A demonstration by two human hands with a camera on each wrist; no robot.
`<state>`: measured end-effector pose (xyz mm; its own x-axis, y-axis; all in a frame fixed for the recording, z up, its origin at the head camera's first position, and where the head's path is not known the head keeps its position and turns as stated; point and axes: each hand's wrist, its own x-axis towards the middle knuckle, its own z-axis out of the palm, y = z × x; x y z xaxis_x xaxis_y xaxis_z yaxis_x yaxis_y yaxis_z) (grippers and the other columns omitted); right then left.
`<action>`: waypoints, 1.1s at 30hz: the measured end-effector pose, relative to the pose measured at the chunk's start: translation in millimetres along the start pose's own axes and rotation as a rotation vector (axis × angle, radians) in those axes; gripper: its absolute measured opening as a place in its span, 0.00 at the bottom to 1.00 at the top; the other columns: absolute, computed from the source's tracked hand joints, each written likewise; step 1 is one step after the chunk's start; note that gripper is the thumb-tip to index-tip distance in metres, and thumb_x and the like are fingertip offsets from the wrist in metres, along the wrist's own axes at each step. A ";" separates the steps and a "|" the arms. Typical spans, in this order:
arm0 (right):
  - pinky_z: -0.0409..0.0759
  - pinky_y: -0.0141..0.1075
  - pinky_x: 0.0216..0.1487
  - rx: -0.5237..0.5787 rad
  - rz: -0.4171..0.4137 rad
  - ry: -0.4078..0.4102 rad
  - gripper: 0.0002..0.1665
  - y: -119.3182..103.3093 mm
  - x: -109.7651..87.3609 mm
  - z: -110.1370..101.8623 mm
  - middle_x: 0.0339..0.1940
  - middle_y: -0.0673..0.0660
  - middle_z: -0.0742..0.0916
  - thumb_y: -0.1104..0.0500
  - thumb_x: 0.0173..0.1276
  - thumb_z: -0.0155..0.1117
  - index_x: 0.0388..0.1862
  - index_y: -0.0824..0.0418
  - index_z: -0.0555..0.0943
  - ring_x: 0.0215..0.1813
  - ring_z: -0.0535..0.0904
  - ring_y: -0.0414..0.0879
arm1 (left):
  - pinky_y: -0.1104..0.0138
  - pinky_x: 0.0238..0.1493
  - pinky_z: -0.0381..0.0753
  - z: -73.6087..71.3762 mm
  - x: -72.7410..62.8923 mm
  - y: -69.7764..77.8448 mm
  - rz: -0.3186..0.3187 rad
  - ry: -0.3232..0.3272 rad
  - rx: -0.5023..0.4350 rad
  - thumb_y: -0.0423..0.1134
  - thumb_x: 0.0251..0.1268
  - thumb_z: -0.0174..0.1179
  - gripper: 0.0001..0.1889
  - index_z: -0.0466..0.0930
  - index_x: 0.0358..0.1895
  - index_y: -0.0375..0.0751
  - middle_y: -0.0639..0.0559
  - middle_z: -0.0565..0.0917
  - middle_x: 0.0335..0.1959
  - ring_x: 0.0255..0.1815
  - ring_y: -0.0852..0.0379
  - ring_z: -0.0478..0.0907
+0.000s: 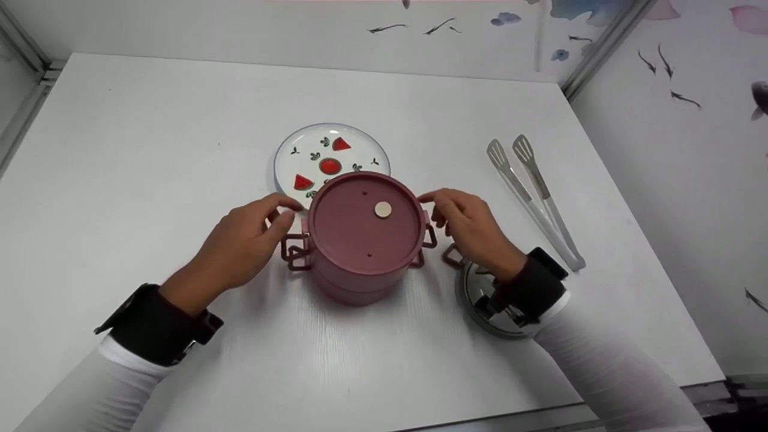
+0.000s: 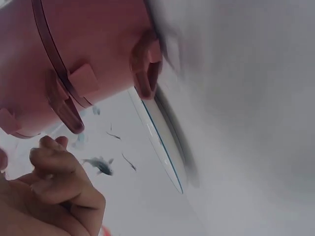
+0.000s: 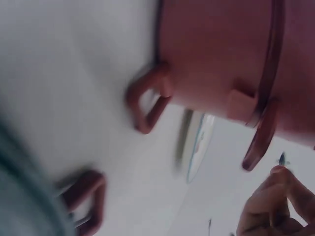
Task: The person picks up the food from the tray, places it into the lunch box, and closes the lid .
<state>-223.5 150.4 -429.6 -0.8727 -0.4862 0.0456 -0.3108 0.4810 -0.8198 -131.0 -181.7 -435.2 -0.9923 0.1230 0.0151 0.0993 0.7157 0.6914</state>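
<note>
A dusty-pink stacked pot [image 1: 355,282] stands upright in the middle of the table, with reddish-brown loop handles [image 2: 146,66] down both sides. Its flat top carries a cream disc [image 1: 383,209]. My left hand [image 1: 240,240] is at the upper left of the rim, index fingertip against or close to it, thumb apart. At the upper right, my right hand [image 1: 465,219] reaches the rim with an extended index finger, the other fingers loosely bent. Neither hand visibly grips anything. Both wrist views show the hands beside the pot's upper part; contact there falls out of frame.
Behind the pot, and partly covered by it, lies a white plate [image 1: 294,162] with watermelon prints. Below my right wrist is a round glass lid [image 1: 474,282], or a pot under one, with a brown handle [image 3: 98,196]. Metal tongs [image 1: 549,210] lie at the right.
</note>
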 end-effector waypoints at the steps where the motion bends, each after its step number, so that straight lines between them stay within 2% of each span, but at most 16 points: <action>1: 0.79 0.36 0.41 -0.036 -0.002 -0.010 0.19 3.4 -3.2 -0.8 0.41 0.58 0.85 0.60 0.78 0.48 0.59 0.57 0.83 0.42 0.79 0.50 | 0.63 0.34 0.72 0.0 -2.6 -2.7 -0.001 -0.010 0.034 0.50 0.76 0.46 0.17 0.78 0.60 0.53 0.51 0.80 0.40 0.33 0.54 0.74; 4: 0.80 0.44 0.52 -0.136 -0.042 -0.111 0.25 10.6 -11.5 -1.3 0.54 0.56 0.84 0.67 0.68 0.54 0.64 0.58 0.79 0.55 0.78 0.51 | 0.64 0.33 0.73 2.6 -7.5 -9.5 0.021 -0.078 0.132 0.45 0.67 0.56 0.20 0.78 0.61 0.53 0.51 0.78 0.51 0.32 0.56 0.75; 6: 0.81 0.47 0.52 -0.178 -0.076 -0.180 0.26 13.4 -14.4 0.5 0.52 0.57 0.83 0.67 0.66 0.59 0.63 0.59 0.78 0.54 0.78 0.50 | 0.64 0.33 0.74 5.7 -8.9 -12.5 0.046 -0.119 0.180 0.46 0.63 0.61 0.21 0.78 0.60 0.51 0.51 0.76 0.54 0.32 0.57 0.75; 9: 0.82 0.44 0.51 -0.232 -0.118 -0.233 0.21 16.3 -15.5 5.8 0.46 0.54 0.83 0.63 0.66 0.65 0.59 0.58 0.79 0.50 0.77 0.46 | 0.64 0.33 0.75 11.2 -7.7 -14.2 0.083 -0.134 0.224 0.49 0.59 0.68 0.22 0.79 0.56 0.49 0.52 0.78 0.49 0.33 0.57 0.76; 14: 0.84 0.39 0.49 -0.258 -0.147 -0.223 0.16 19.8 -15.4 14.9 0.42 0.51 0.86 0.60 0.68 0.68 0.54 0.57 0.81 0.47 0.80 0.43 | 0.64 0.33 0.74 15.8 -2.9 -14.1 0.088 -0.125 0.220 0.50 0.56 0.73 0.20 0.80 0.48 0.47 0.55 0.80 0.39 0.34 0.56 0.74; 18: 0.85 0.38 0.47 -0.261 -0.152 -0.211 0.15 21.8 -16.4 18.1 0.43 0.50 0.88 0.59 0.68 0.69 0.53 0.56 0.82 0.46 0.83 0.43 | 0.65 0.32 0.72 15.2 0.3 -14.8 0.068 -0.142 0.185 0.49 0.56 0.74 0.19 0.80 0.47 0.47 0.55 0.80 0.37 0.32 0.56 0.73; 22: 0.85 0.38 0.45 -0.253 -0.140 -0.208 0.18 22.5 -17.3 18.3 0.44 0.49 0.88 0.57 0.68 0.70 0.56 0.54 0.81 0.46 0.83 0.43 | 0.66 0.31 0.72 14.3 2.5 -15.8 0.050 -0.162 0.153 0.49 0.56 0.74 0.19 0.80 0.47 0.48 0.55 0.81 0.37 0.32 0.56 0.74; 24: 0.84 0.39 0.46 -0.253 -0.134 -0.242 0.19 21.6 -17.4 14.8 0.45 0.49 0.87 0.57 0.68 0.70 0.57 0.54 0.81 0.48 0.82 0.44 | 0.66 0.31 0.72 13.8 2.5 -16.5 0.050 -0.172 0.151 0.49 0.57 0.73 0.19 0.80 0.48 0.49 0.55 0.81 0.37 0.32 0.57 0.74; 27: 0.84 0.45 0.54 -0.234 -0.121 -0.288 0.25 15.7 -17.7 3.8 0.56 0.53 0.85 0.62 0.69 0.65 0.65 0.56 0.77 0.57 0.79 0.48 | 0.63 0.36 0.79 7.5 0.6 -15.2 0.065 -0.218 0.132 0.44 0.60 0.70 0.21 0.78 0.55 0.48 0.53 0.81 0.47 0.38 0.55 0.79; 28: 0.82 0.47 0.58 -0.210 -0.114 -0.278 0.26 12.3 -17.2 0.1 0.59 0.55 0.83 0.65 0.70 0.62 0.67 0.58 0.75 0.61 0.78 0.51 | 0.60 0.41 0.81 3.4 0.4 -14.3 0.073 -0.236 0.110 0.41 0.62 0.68 0.22 0.77 0.59 0.48 0.52 0.81 0.51 0.43 0.53 0.80; 30: 0.78 0.51 0.63 -0.126 -0.087 -0.206 0.30 2.4 -15.4 -4.9 0.66 0.58 0.79 0.67 0.72 0.57 0.73 0.58 0.70 0.66 0.74 0.53 | 0.54 0.52 0.81 -5.2 1.8 -10.2 0.082 -0.239 0.040 0.35 0.66 0.60 0.24 0.72 0.66 0.48 0.50 0.77 0.61 0.54 0.49 0.78; 31: 0.75 0.52 0.67 -0.066 -0.072 -0.146 0.30 -3.1 -13.5 -4.8 0.68 0.59 0.78 0.67 0.74 0.54 0.74 0.59 0.68 0.68 0.73 0.55 | 0.52 0.57 0.79 -9.0 3.9 -7.0 0.078 -0.218 -0.021 0.32 0.67 0.54 0.25 0.71 0.68 0.47 0.49 0.75 0.65 0.59 0.47 0.77; 33: 0.72 0.52 0.69 0.077 -0.060 -0.022 0.28 -13.3 -7.3 1.0 0.68 0.59 0.78 0.64 0.78 0.51 0.75 0.58 0.68 0.70 0.72 0.54 | 0.49 0.65 0.73 -11.8 10.5 1.9 0.071 -0.121 -0.160 0.30 0.69 0.47 0.26 0.70 0.69 0.48 0.50 0.74 0.66 0.65 0.47 0.72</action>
<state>-212.6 146.9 -419.6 -0.8443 -0.5292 0.0840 -0.3319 0.3935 -0.8573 -142.1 -187.2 -425.2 -0.9662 0.2576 -0.0123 0.1457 0.5849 0.7979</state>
